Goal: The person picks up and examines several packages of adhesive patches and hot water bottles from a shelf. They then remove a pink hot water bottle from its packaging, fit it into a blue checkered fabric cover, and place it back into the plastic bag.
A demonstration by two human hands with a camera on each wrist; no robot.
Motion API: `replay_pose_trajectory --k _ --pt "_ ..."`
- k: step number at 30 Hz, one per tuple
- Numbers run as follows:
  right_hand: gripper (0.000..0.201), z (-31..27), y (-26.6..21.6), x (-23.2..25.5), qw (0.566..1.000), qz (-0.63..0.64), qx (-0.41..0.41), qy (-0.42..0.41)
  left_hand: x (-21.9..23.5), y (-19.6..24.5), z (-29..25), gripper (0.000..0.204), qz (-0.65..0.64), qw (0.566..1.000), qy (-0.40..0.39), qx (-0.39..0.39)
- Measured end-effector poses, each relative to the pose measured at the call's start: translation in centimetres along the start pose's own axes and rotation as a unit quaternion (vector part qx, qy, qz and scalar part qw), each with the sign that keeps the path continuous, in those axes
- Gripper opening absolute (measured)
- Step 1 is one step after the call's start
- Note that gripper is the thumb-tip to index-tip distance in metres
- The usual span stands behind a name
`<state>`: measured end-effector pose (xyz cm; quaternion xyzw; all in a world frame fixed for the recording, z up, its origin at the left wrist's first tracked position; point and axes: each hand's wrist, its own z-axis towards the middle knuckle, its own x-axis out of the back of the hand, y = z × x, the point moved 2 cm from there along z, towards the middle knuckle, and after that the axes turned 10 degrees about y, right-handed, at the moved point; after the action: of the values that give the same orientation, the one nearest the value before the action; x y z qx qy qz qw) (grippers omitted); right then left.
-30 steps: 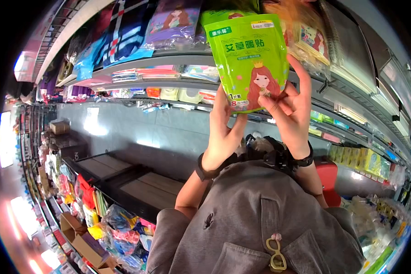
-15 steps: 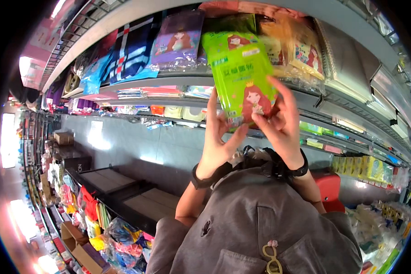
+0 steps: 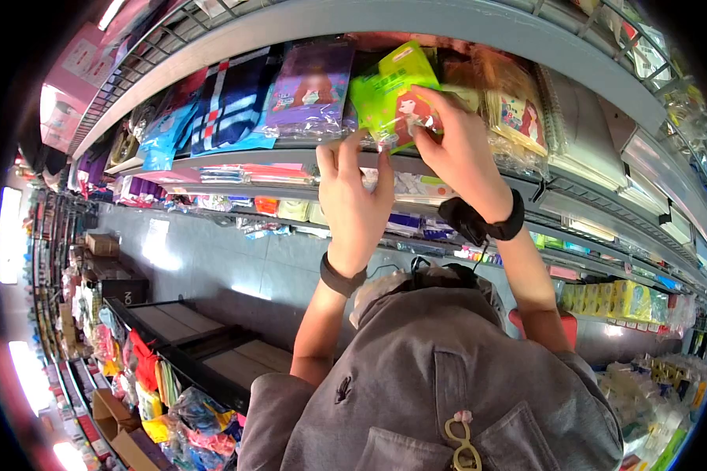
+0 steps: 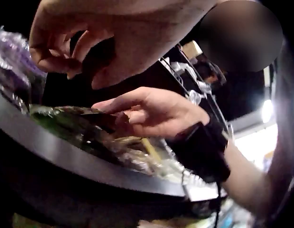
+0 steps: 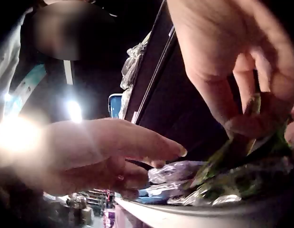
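A flat green packet (image 3: 397, 82), printed with a red-haired, crowned girl, lies tilted over the shelf among similar green packs. My right hand (image 3: 465, 153) pinches it by its right edge between thumb and fingers. That pinch also shows in the right wrist view, where the hand (image 5: 232, 61) comes down from above. Just below the packet's lower left corner is my left hand (image 3: 353, 196), its fingers loosely bent and holding nothing. Seen from the left wrist, the left hand (image 4: 132, 38) hovers above the packet (image 4: 66, 118), apart from it.
Purple packets (image 3: 310, 86) and a plaid item (image 3: 232, 102) lie to the left on the same shelf. Yellow-orange packs (image 3: 518, 110) and spiral notebooks (image 3: 589, 118) are to the right. A grey upper shelf edge (image 3: 448, 27) overhangs them. Dark shelf boards (image 3: 181, 314) lie on the floor.
The green packet has moved away from my body onto the shelf and tilted clockwise. Both arms have reached forward. My left hand has let go of the packet; the right still pinches it.
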<state>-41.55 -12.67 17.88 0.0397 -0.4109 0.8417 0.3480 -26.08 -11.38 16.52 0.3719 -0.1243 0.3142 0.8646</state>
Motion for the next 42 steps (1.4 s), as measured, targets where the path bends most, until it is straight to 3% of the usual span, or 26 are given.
replay_pose_trajectory --k 2,6,9,10,13,14,18,21,24,27,28,31,34,36,39,42 --pt "0.03 0.7 -0.1 -0.5 0.996 -0.044 0.073 0.009 -0.6 -0.3 0.5 0.043 0.037 0.99 0.042 -0.129" --pt "0.024 0.8 0.6 -2.3 0.966 -0.227 0.105 0.072 -2.7 -0.7 1.2 0.05 -0.016 0.993 -0.052 -0.107" --pt "0.024 0.3 0.4 -2.7 0.947 -0.288 0.114 0.089 -3.8 -1.3 1.8 0.05 0.07 0.975 -0.083 -0.196" --pt "0.025 0.3 0.7 -2.9 0.942 -0.288 0.133 0.108 -4.0 -1.4 2.1 0.051 0.077 0.971 -0.111 -0.195" --pt "0.026 0.7 1.9 -3.2 0.974 -0.207 0.066 0.065 -4.7 -2.1 2.6 0.051 0.06 0.969 -0.111 -0.212" --pt "0.026 0.7 1.7 -3.0 0.971 -0.209 0.086 0.078 -4.8 -2.2 2.7 0.052 0.023 0.978 -0.085 -0.187" --pt "0.028 0.7 0.5 -2.7 0.974 -0.223 -0.031 -0.026 -5.6 -3.7 3.9 0.061 -0.104 0.978 -0.1 -0.15" --pt "0.03 0.4 -0.6 -2.5 0.96 -0.279 0.013 0.02 -5.7 -4.5 4.5 0.063 -0.149 0.972 -0.113 -0.145" --pt "0.036 0.1 1.2 -3.1 0.972 -0.218 0.052 0.074 -5.0 -4.3 4.8 0.064 -0.174 0.965 -0.135 -0.142" --pt "0.042 0.7 1.2 -3.6 0.986 -0.149 0.012 0.076 -5.9 -5.4 4.6 0.065 -0.192 0.967 -0.117 -0.122" --pt "0.052 1.3 1.3 -3.7 0.989 -0.101 -0.105 0.023 -6.0 -5.3 4.6 0.066 -0.183 0.966 -0.107 -0.145" --pt "0.057 2.2 2.0 -4.1 0.992 -0.119 0.003 0.049 -6.4 -5.3 4.4 0.054 -0.155 0.977 -0.1 -0.107" --pt "0.06 3.0 2.9 -3.6 0.996 -0.081 -0.036 0.024 -5.9 -4.5 4.1 0.053 -0.083 0.984 -0.048 -0.15" --pt "0.057 2.7 2.7 -3.3 0.994 -0.053 -0.1 -0.001 -5.3 -3.8 4.6 0.053 -0.099 0.977 -0.094 -0.162" --pt "0.049 -0.5 -0.3 -3.0 0.978 -0.161 0.09 0.102 -6.6 -5.2 4.5 0.058 -0.113 0.975 -0.095 -0.164" --pt "0.043 -3.7 -5.9 -0.6 0.989 -0.079 0.086 0.087 -5.8 -4.8 4.2 0.061 -0.098 0.975 -0.107 -0.171"
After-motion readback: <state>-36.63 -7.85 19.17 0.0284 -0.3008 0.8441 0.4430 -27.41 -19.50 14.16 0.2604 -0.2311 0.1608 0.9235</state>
